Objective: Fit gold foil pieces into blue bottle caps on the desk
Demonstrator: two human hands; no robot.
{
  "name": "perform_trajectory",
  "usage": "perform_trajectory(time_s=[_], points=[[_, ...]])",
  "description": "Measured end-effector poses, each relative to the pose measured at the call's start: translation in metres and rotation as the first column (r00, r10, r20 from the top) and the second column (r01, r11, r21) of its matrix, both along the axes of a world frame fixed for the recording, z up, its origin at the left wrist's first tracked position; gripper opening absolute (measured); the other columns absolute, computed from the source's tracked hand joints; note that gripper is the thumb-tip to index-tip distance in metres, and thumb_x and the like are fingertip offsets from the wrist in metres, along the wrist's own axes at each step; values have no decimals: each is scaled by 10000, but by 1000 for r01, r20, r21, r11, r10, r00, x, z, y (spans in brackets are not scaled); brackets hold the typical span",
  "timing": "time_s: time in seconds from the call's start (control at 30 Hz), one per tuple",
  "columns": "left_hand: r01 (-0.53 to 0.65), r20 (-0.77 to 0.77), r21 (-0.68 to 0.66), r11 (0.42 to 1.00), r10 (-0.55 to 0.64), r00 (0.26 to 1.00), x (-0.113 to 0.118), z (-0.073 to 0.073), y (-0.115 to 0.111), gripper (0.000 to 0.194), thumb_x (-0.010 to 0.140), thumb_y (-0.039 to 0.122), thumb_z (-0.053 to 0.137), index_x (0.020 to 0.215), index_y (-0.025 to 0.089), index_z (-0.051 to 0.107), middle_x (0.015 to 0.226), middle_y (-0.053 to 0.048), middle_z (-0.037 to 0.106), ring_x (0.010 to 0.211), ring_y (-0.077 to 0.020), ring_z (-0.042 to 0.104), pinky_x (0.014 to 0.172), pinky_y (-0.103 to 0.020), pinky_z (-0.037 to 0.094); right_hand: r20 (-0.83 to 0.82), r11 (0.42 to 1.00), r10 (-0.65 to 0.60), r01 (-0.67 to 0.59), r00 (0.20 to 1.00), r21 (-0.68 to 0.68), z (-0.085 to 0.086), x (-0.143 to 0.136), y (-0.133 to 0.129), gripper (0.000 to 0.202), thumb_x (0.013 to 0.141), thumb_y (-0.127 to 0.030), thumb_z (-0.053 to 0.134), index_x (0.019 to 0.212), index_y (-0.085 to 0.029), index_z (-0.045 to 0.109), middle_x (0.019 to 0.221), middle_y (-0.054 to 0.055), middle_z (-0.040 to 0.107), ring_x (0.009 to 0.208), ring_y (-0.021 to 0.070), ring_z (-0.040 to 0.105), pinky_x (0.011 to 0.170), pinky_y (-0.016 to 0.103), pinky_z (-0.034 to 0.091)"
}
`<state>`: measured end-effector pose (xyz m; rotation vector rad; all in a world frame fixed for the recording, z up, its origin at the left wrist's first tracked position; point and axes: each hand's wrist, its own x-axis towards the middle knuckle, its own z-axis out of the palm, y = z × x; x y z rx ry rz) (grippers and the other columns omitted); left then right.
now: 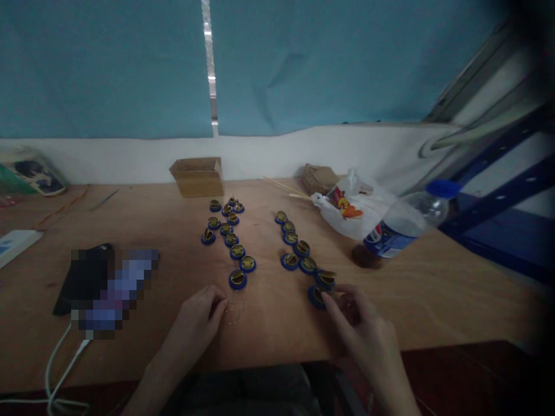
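Note:
My left hand (203,315) is closed by the near edge of the table, thumb and forefinger pinched together. A thin, pale thread-like loop (236,306) trails from its fingertips, too faint to make out fully. My right hand (366,323) has its thumb on the nearest round blue-and-gold piece (316,296), fingers curled behind it. This piece ends a right-hand line of several alike, including another blue-and-gold piece (301,248). A second line runs down the middle, ending in a blue-rimmed piece (237,279) just beyond my left fingertips. Gold flaps stand up on some.
At the back are a cardboard box (200,179), a brown packet (319,178) and a white plastic bag (358,211). A bottle (403,225) leans at right. To the left lie a black object (82,277), a blurred-out phone-like object (119,294) and white cables (65,370).

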<state>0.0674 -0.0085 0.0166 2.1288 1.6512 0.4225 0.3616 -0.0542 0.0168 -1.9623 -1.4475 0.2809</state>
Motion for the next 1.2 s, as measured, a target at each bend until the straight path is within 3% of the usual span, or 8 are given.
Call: perform_trajectory(time_s=[0.17, 0.3, 0.53, 0.7, 0.83, 0.93, 1.07, 1.2], points=[[-244, 280, 60, 968, 218, 935, 3, -2, -27, 163, 908, 317, 506, 933, 215, 632, 892, -55, 732, 804, -227, 705, 703, -329, 545, -7, 996, 62, -62, 998, 70, 0, -15, 5, 243, 888, -415, 512, 794, -215, 613, 774, 66, 678, 661, 233, 640, 606, 324, 447], [-236, 460, 156, 959, 141, 877, 9, -6, -53, 228, 848, 289, 618, 1068, 230, 613, 959, -51, 732, 816, -202, 708, 736, -308, 576, -432, 988, 136, -89, 892, 129, 15, -54, -3, 207, 856, -396, 617, 766, -209, 610, 708, 18, 626, 665, 177, 583, 621, 271, 434], [-136, 726, 166, 977, -28, 687, 17, -3, -68, 495, 713, 152, 753, 1173, 278, 621, 1157, -48, 707, 1059, -225, 674, 920, -303, 546, -991, 917, -2, -395, -133, 51, 13, -139, -14, 299, 741, -407, 753, 693, -184, 561, 594, -52, 486, 479, 62, 370, 446, 172, 297], [-181, 802, 101, 978, 28, 597, 3, -2, -70, 549, 607, 94, 815, 1103, 292, 687, 1130, -27, 729, 1051, -225, 681, 919, -258, 539, -920, 871, -187, -491, -344, 6, -4, -162, -14, 291, 686, -362, 789, 706, -187, 558, 507, -97, 391, 383, 24, 169, 382, 180, 117], [-283, 830, -53, 958, 199, 520, -5, -4, -77, 478, 583, 95, 812, 1022, 260, 724, 980, -19, 767, 895, -215, 725, 799, -234, 579, -974, 755, -168, -655, -153, -28, 0, -169, -20, 317, 765, -488, 683, 822, -190, 592, 550, -77, 423, 400, 48, 255, 393, 193, 165], [-409, 865, -121, 905, 298, 403, -7, -2, -78, 406, 591, 157, 816, 976, 237, 716, 937, -12, 753, 857, -212, 715, 763, -245, 582, -952, 719, 214, -695, 218, 3, 5, -165, -20, 242, 858, -418, 580, 806, -183, 597, 618, -36, 492, 519, 95, 426, 491, 218, 312], [-472, 862, -94, 877, 308, 402, -14, -4, -71, 443, 586, 131, 816, 998, 236, 690, 984, -3, 725, 916, -184, 685, 829, -224, 549, -507, 829, 454, -556, 733, -63, -1, -147, -7, 87, 907, -236, 499, 870, -193, 565, 764, 19, 601, 695, 167, 561, 644, 282, 396], [-425, 842, -97, 900, 302, 447, -22, -13, -59, 460, 590, 119, 813, 1014, 225, 672, 1001, -17, 717, 951, -193, 678, 854, -247, 545, -239, 828, 494, -536, 836, -162, -11, -137, 9, 71, 902, -228, 537, 957, -189, 560, 869, 61, 660, 776, 220, 616, 684, 319, 440]])
